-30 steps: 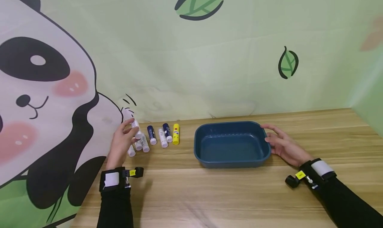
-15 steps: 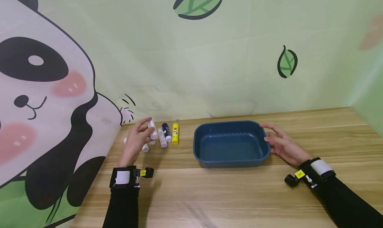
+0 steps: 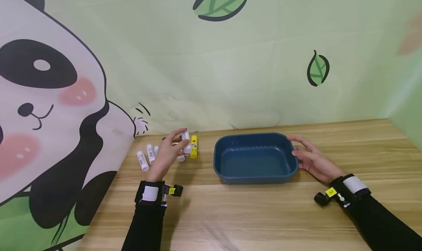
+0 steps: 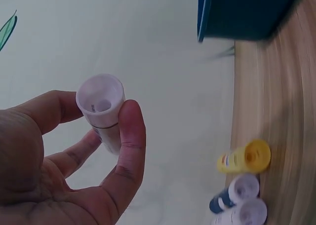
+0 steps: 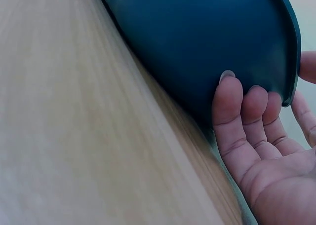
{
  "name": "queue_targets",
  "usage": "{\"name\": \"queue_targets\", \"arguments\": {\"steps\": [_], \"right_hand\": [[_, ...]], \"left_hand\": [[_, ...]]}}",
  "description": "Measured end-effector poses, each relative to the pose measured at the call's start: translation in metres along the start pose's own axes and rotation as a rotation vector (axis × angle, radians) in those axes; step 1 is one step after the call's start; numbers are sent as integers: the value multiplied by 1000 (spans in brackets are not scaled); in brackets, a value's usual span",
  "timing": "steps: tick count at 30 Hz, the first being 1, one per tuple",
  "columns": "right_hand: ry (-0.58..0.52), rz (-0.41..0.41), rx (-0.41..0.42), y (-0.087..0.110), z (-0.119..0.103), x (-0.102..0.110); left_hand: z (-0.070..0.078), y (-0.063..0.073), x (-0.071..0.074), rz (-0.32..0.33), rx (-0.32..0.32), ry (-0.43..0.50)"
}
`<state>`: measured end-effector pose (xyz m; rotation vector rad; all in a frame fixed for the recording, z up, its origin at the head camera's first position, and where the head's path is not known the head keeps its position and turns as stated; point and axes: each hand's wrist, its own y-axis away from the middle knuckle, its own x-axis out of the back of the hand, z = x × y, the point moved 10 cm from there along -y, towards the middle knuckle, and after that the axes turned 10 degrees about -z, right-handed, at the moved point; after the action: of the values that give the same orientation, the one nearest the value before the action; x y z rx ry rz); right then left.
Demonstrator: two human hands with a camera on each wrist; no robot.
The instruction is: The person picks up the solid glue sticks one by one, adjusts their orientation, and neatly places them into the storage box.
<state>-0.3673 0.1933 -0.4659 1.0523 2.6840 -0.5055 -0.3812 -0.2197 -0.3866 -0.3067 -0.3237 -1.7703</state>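
In the head view, my left hand [image 3: 165,155] pinches a white glue stick [image 3: 186,142] between thumb and fingers, raised above the table. The left wrist view shows that glue stick [image 4: 101,101] end-on at the fingertips. Beneath and beside the hand lie a yellow glue stick [image 3: 194,147], white glue sticks [image 3: 143,161] and a dark blue one [image 4: 222,200], partly hidden. At the right end of a dark blue plastic basin [image 3: 254,180], my right hand [image 3: 314,162] holds the rim, with several fingers against the outer wall [image 5: 207,42]. Nothing is visible inside the basin.
The wood-grain table [image 3: 224,214] runs back to a green cloth backdrop [image 3: 244,79] printed with leaves and a panda [image 3: 115,134]. The basin stands right of the glue sticks, close to the backdrop.
My left hand has carried the white glue stick rightward over the row, uncovering white glue sticks at the left. The right hand and basin stay in place.
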Motion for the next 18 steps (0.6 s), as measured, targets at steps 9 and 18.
{"name": "queue_targets", "arguments": {"steps": [9, 18], "right_hand": [[-2, -8, 9, 0, 0, 0], [-10, -9, 12, 1, 0, -1]], "left_hand": [[17, -7, -31, -63, -53, -14], [28, -9, -55, -100, -76, -51]]}}
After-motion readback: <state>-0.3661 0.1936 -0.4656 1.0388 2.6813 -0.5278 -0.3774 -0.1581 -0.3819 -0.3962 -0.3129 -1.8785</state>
